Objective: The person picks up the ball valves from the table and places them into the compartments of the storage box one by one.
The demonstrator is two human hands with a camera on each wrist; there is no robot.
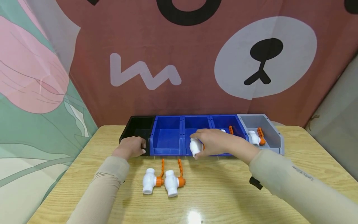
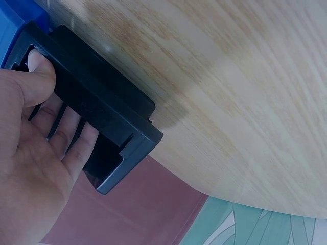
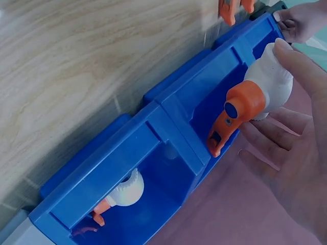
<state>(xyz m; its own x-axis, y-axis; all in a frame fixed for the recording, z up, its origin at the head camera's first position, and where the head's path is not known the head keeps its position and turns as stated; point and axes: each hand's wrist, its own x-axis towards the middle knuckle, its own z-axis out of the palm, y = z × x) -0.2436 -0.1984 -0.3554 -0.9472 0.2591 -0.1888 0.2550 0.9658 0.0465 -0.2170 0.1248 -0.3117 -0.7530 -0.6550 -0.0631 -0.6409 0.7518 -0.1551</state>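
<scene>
My right hand [image 1: 209, 141] grips a white ball valve [image 3: 273, 76] with an orange handle by its white body, above the middle blue bin [image 1: 193, 121]. In the right wrist view the handle [image 3: 220, 132] points down toward that bin. At the left end of the row my left hand [image 1: 130, 147] holds the front wall of the black bin [image 2: 110, 102], thumb on one side and fingers curled over the other. Two more ball valves, one on the left [image 1: 149, 181] and one beside it [image 1: 171, 183], lie on the table before the bins, handles pointing away.
The right blue bin [image 1: 227, 119] holds one ball valve [image 3: 127, 189], and the grey bin [image 1: 275, 127] at the right end holds another [image 1: 255, 137]. Another blue bin [image 1: 167, 137] stands next to the black one. A printed cloth [image 1: 195, 93] hangs behind the wooden table [image 1: 218, 193].
</scene>
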